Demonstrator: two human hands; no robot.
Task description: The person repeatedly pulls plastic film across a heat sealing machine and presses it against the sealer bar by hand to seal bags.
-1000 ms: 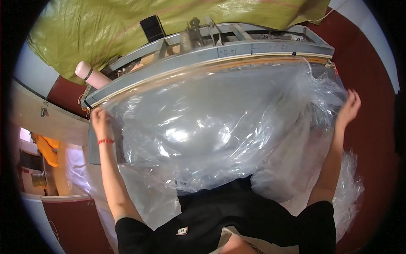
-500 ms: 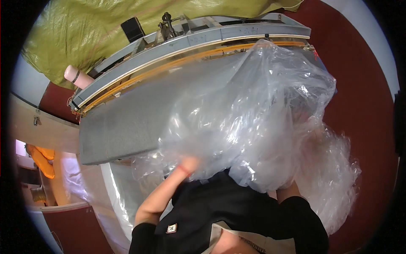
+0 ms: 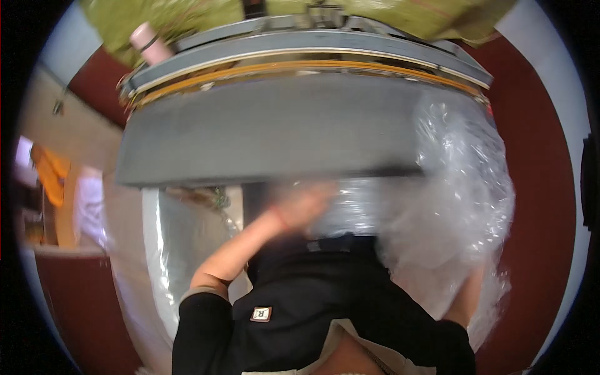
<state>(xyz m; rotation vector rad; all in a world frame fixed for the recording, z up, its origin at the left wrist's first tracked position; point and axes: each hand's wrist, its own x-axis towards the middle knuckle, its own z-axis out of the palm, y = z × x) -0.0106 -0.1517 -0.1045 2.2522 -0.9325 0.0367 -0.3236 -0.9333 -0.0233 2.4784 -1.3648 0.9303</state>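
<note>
A big crumpled clear plastic sheet point(image 3: 465, 169) hangs over the right end of a long grey bench top point(image 3: 269, 131) and down its near side. My right forearm goes up into the plastic; the hand itself is covered, so its fingers do not show. Smeared by motion, my left hand point(image 3: 309, 203) is just below the bench's near edge, in front of my waist. Beside it, under the edge, lies a shiny clear plastic bundle point(image 3: 355, 203). Whether the left fingers hold anything is not visible.
A grey metal frame point(image 3: 250, 55) with an orange strip point(image 3: 269, 69) runs along the bench's far side. A pink bottle point(image 3: 150, 44) stands at its left end. Yellow-green sheeting point(image 3: 206, 15) hangs behind. More clear plastic point(image 3: 159, 250) lies at lower left.
The plastic sheet has been drawn off the bench's middle to the right. My left hand has moved right and upward, and my right arm has gone further right. The view has shifted.
</note>
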